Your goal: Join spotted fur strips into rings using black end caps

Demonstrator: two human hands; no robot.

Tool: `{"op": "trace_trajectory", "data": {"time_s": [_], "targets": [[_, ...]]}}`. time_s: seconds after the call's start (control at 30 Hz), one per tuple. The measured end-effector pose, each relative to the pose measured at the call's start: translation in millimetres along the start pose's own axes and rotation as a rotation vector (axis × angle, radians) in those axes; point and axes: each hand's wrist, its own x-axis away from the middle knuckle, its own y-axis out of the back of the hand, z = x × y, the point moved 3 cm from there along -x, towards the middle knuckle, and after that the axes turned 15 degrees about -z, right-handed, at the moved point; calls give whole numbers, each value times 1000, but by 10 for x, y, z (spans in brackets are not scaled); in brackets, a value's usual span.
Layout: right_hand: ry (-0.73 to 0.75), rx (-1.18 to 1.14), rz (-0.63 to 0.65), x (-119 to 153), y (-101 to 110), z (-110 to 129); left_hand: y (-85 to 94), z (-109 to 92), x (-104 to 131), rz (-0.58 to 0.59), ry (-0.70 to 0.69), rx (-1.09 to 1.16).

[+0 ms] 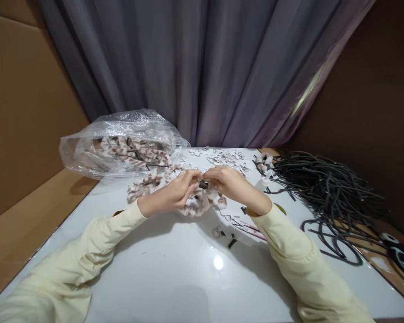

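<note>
Both hands meet over the middle of the white table (155, 273). My left hand (178, 190) pinches a small dark piece (203, 184) between thumb and fingers. My right hand (227, 181) is closed at the other side of that piece, its fingertips bent down; what exactly they grip is partly hidden. Beneath both hands lies a fluffy brown-and-white strip (193, 210), curled in loops. More of the fluffy material (144, 186) rests left of my left hand.
At the back left is a clear plastic bag (121, 125) of fluffy strips. Black cords (326, 188) are heaped at the right. Pink-handled scissors (252, 230) lie by my right forearm, dark-handled ones (402, 255) at the far right. Scraps (229, 159) lie behind the hands.
</note>
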Motion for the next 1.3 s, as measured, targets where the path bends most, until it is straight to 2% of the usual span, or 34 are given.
{"op": "trace_trajectory", "data": {"time_s": [0.27, 0.47, 0.57, 0.73, 0.9, 1.03, 1.17, 1.3], "targets": [[-191, -472, 198, -25, 2, -161, -4, -32, -12, -48, -135, -61], [-473, -746, 272, 31, -90, -237, -19, -27, -10, -42, -194, -157], [-586, -913, 307, 50, -146, -264, -28, -29, 1, -83, -235, -204], [-795, -1157, 261, 84, -233, -247, -15, -86, 15, -190, -405, -407], [-990, -1261, 176, 90, -309, -183, -52, -134, 46, -259, -514, -604], [-1075, -1263, 174, 83, -324, -156, -91, -137, 78, -296, -505, -567], [-1073, -1270, 161, 78, -304, -131, -91, -141, 87, -309, -485, -467], [-1047, -1286, 115, 68, -271, -104, -54, -143, 57, -327, -381, -394]]}}
